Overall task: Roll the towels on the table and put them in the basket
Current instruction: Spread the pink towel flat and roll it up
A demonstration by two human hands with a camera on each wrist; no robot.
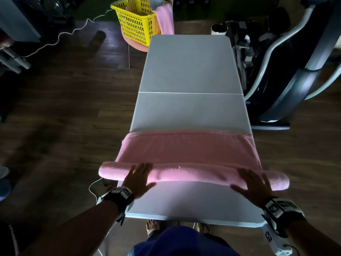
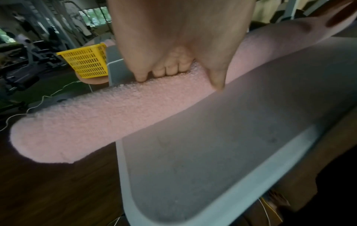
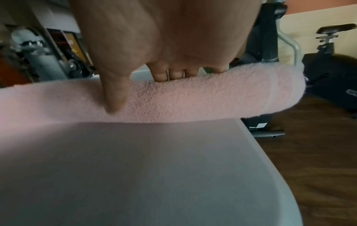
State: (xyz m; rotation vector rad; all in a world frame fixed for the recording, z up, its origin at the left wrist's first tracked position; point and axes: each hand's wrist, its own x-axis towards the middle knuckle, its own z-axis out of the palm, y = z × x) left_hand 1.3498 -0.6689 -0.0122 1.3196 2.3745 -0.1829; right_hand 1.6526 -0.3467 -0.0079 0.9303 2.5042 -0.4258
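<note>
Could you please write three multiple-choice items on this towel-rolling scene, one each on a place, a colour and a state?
1. Where is the basket?
A. on the floor beyond the table's far left corner
B. on the table
C. under the table

2. What colour is the towel being rolled?
A. white
B. pink
C. blue

3. How far along is the towel?
A. flat
B. fully rolled
C. partly rolled

Answers: 1 A, it stands past the table. 2 B, it is pink in all views. 3 C, the left hand and right hand press a roll, with flat towel beyond.
</note>
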